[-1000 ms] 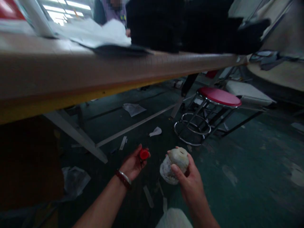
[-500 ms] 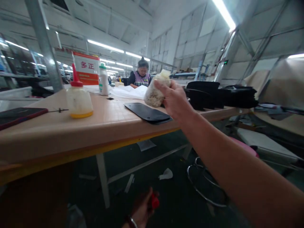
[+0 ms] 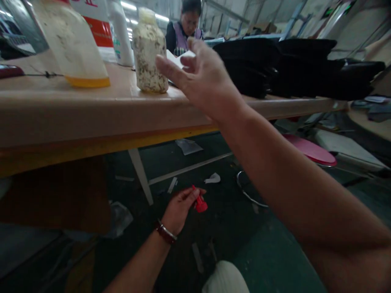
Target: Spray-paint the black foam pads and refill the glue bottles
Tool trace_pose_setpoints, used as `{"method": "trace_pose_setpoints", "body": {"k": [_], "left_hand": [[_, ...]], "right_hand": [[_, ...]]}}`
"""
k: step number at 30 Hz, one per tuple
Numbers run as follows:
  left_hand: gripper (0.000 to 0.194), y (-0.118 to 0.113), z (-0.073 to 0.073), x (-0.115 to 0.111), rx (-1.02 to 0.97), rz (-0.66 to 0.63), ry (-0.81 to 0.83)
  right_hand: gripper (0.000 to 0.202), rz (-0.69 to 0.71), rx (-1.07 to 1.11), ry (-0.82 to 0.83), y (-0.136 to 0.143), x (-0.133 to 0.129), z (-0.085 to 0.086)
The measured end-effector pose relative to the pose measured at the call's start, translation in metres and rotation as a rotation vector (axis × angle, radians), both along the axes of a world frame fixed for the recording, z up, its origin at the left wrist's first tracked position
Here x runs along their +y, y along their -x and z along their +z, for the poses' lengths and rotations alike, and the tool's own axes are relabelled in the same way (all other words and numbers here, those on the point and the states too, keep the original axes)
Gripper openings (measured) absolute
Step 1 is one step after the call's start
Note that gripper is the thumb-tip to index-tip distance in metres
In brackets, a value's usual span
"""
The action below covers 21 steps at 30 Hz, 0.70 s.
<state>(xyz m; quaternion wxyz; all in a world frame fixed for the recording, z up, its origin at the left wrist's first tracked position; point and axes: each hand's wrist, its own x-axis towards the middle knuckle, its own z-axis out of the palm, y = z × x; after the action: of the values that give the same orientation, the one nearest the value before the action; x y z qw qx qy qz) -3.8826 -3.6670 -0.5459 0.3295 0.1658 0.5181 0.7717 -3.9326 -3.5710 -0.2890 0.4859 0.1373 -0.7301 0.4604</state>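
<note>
1. Standing upright near the front edge of the tan-topped table [image 3: 100,122] is a squat, cloudy-white plastic bottle [image 3: 150,59], mottled with brown stains and ending in a pale yellowish neck.
2. The right hand [image 3: 207,77] is raised beside it, thumb and fingers spread well apart, with nothing in its grasp. The thumb tip overlaps the bottle's right side in this view; whether skin touches plastic, I cannot tell.
3. The left hand [image 3: 179,209] is low, below the tabletop and over the dark green floor [image 3: 275,240], pinching a small red plastic nozzle cap [image 3: 200,205] between thumb and fingers, its wide end pointing downward.
4. The bottle looks light and thin-walled, likely to give under a firm squeeze; the crusted stains may feel tacky or rough. How full it is cannot be made out. The best hold is probably around the middle of the body, thumb opposite fingers, with modest pressure and the neck kept uppermost.
5. The nozzle cap seems very light, fairly stiff and hard to break, though its narrow spout could bend. Its broad base offers the surest grip.
6. Left of the stained bottle stands a larger translucent bottle [image 3: 73,44] with amber liquid at the bottom; to the right lies a stack of black, flat-looking pieces [image 3: 290,67].
</note>
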Motion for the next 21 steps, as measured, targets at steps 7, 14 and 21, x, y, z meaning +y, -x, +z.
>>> {"method": "trace_pose_setpoints", "body": {"k": [7, 14, 21], "left_hand": [[0.029, -0.018, 0.025, -0.009, 0.479, -0.101, -0.013], [0.033, -0.041, 0.019, 0.022, 0.534, -0.294, -0.077], [0.035, -0.066, 0.016, 0.045, 0.467, -0.517, -0.171]], "right_hand": [[0.015, -0.184, -0.501, 0.274, -0.171, 0.009, -0.174], [0.03, 0.269, -0.507, 1.017, -0.221, -0.005, -0.252], [0.035, 0.256, -0.35, 1.166, -0.249, 0.012, -0.252]]}}
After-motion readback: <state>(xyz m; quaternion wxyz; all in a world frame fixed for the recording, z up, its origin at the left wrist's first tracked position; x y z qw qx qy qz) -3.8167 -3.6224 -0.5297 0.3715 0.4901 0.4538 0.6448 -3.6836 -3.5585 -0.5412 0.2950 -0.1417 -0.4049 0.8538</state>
